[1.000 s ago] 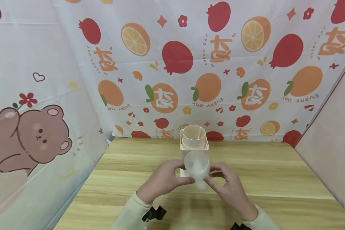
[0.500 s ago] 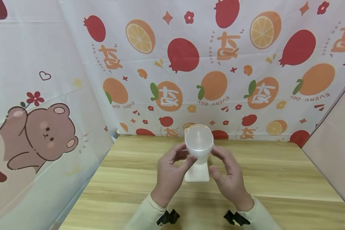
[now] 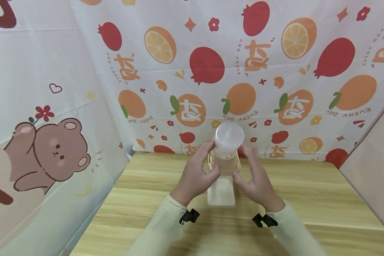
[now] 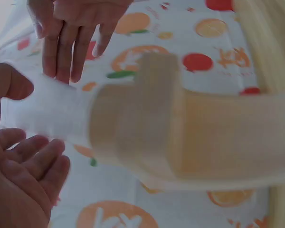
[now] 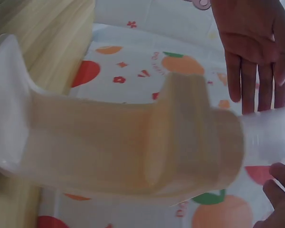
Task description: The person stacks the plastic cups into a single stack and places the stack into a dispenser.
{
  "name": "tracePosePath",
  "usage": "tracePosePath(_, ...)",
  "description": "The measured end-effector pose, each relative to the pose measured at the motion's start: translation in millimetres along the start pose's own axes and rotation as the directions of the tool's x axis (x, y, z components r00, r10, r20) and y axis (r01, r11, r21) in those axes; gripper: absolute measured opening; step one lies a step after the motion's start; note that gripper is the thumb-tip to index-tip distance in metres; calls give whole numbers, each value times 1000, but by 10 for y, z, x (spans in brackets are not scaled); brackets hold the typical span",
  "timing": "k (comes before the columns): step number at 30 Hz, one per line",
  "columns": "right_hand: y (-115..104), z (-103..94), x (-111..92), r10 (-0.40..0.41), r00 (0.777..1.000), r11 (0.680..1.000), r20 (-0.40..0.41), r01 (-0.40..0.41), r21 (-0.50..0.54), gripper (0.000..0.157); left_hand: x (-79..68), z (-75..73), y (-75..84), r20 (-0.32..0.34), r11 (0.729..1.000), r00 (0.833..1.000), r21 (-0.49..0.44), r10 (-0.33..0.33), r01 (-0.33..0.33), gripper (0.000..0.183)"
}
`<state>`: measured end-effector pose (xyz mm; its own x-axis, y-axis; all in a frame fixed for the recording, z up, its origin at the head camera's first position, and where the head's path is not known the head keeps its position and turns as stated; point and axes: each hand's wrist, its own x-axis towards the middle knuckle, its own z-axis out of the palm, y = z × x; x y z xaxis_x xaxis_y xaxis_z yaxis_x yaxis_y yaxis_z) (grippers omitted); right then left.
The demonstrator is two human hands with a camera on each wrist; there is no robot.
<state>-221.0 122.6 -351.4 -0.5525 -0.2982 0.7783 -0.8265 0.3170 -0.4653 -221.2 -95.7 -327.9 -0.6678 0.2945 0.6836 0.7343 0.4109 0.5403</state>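
A cream-coloured stand [image 3: 221, 193] with a flat foot, an upright back and a round collar at its top is on the table. In the head view a translucent, round plastic container [image 3: 229, 137] is upright at the collar; both wrist views show its lower end meeting the collar [image 5: 228, 147]. My left hand [image 3: 196, 174] is at the container's left side, fingers extended along it and thumb apart in front. On the right side my right hand [image 3: 257, 177] mirrors this, straight fingertips right at the container's wall, thumb apart from it.
The wood-grain table [image 3: 140, 199] carries the stand near its back edge. Close behind hangs a white cloth [image 3: 166, 78] printed with fruit. Another cloth with a bear print [image 3: 56, 153] hangs at the left, and a plain pale panel [image 3: 377, 170] borders the right.
Both hands have moved the container up and away from me, from low in front of the stand to over its collar. Its tilt has become upright, and the fingers have straightened.
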Motion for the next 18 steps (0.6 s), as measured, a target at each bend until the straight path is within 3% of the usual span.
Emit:
tracePosePath(3,105,17,-45,58,997,998,52,-58,1,84,-34,47,-111,80,996,994,38,-78,75,88)
tracePosePath(6,174,40,-90,91,993,996,77,-90,-22,82,-53,89,-184,117,993,987,59,-110,104,91)
tracePosePath(14,259,67,-119,89,994,991,66,-82,-109,70,-79,131,-175,84,963,989,254,-118,93,86)
tracePosePath(18,257,70,-106,88,994,988,59,-79,-135,67,-84,134,-116,88,950,987,295,-135,103,87)
